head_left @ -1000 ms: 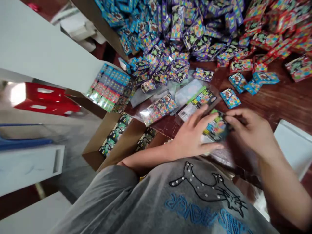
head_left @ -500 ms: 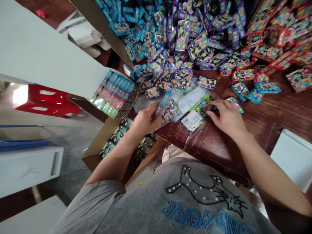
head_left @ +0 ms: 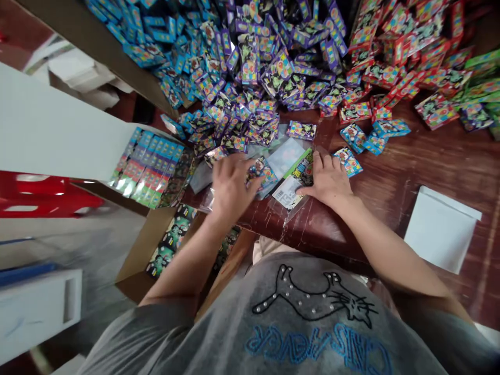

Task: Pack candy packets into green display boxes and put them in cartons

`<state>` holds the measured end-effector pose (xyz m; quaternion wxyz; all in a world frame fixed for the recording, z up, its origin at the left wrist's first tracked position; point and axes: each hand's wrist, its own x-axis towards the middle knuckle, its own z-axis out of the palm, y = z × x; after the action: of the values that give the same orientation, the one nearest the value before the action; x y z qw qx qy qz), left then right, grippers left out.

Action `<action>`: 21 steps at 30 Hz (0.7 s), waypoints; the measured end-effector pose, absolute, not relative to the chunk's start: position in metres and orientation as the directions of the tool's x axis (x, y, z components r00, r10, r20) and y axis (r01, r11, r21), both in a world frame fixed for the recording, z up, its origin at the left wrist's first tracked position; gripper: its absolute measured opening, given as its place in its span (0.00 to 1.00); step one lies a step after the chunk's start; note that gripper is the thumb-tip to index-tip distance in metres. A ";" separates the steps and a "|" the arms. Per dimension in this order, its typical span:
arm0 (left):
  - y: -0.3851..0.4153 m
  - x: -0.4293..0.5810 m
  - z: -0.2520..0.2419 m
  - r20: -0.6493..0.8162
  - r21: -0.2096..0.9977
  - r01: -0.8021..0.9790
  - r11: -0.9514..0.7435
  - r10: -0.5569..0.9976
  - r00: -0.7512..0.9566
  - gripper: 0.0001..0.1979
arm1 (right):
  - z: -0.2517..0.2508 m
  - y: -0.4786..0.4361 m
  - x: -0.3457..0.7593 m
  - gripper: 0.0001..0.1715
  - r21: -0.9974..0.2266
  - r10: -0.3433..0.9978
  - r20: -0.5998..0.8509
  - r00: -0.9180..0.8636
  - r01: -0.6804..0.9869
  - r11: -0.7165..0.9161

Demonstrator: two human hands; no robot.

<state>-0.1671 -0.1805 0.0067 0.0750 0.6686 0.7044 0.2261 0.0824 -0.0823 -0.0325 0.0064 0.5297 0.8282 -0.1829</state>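
Note:
My left hand [head_left: 232, 187] is palm down at the table's front edge, its fingers and thumb curved around the near end of a small blue printed box [head_left: 263, 172]. Part of that box is hidden under the fingers. Just right of it lies a clear plastic bag with a printed header card [head_left: 299, 174], green and black with a white barcode label [head_left: 287, 192]. My right hand [head_left: 330, 179] rests flat on the card's right side, fingers stretched and thumb out over the label. Another small blue box [head_left: 349, 161] lies beside its fingertips.
Heaps of small blue [head_left: 156, 31], purple [head_left: 250, 57] and red boxes [head_left: 406, 67] cover the back of the table [head_left: 390, 208]. Packed rows of boxes [head_left: 146, 166] stand at left, above an open carton [head_left: 133, 260]. A white tray-like piece [head_left: 441, 229] lies at right.
My left hand has turned palm down over the blue box; the purple-sided piece under its thumb no longer shows. My right hand has flattened onto the header card. The view has shifted rightward.

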 end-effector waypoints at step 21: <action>-0.151 -0.047 0.043 -0.128 0.755 0.632 -0.177 0.905 0.407 0.13 | -0.001 -0.120 0.185 0.20 -0.607 0.870 0.357 -0.340 0.623 0.493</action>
<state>-0.0468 -0.1508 0.0428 0.3829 0.7461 0.5147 0.1783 0.1848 -0.1198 -0.0007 -0.3326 0.4682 0.7974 -0.1854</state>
